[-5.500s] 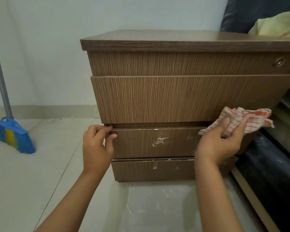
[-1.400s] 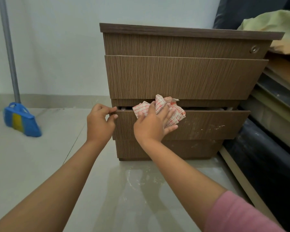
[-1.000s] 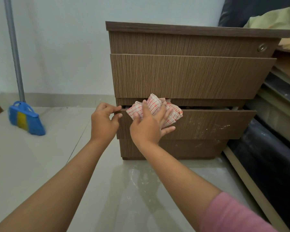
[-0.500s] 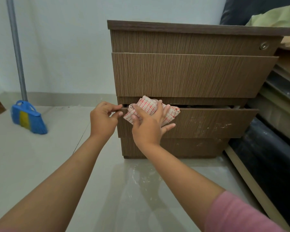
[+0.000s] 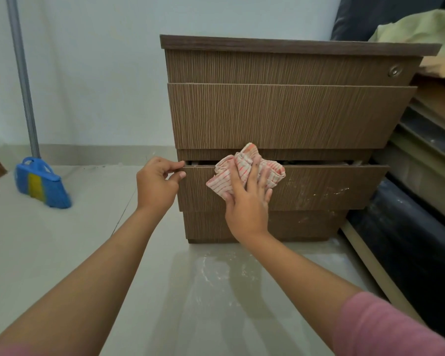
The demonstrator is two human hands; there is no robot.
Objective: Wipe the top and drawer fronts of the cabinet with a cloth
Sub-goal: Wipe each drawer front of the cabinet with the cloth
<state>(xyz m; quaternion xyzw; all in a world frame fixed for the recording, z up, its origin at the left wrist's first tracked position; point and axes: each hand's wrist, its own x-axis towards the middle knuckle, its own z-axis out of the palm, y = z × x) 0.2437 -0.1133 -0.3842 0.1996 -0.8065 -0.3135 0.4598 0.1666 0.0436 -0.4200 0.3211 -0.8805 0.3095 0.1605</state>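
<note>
Head view: a brown wood-grain cabinet (image 5: pixel 288 98) stands on a pale tiled floor (image 5: pixel 62 253) against a light wall. Its third drawer (image 5: pixel 319 187) down is pulled slightly out, with whitish smudges on the right part of its front.

Both bare arms reach forward from the bottom edge of the picture. The left hand (image 5: pixel 156 185) is at the drawer's top left corner, fingers curled, its grip pinching that corner between thumb and fingertips. The right hand (image 5: pixel 247 201) lies flat with straight, spread fingers, pressing a crumpled red-and-white checked cloth (image 5: pixel 231 173) against the left half of the drawer front; its grip is released, not clenched. The cloth bunches up over the drawer's top edge. A pink sleeve (image 5: pixel 385 327) covers the right upper arm.

At the left, a blue broom (image 5: pixel 40 183) with a grey handle stands by the wall. To the right of the cabinet, dark stacked boards (image 5: pixel 427 140) lean, with pale yellow fabric (image 5: pixel 421 28) above.
</note>
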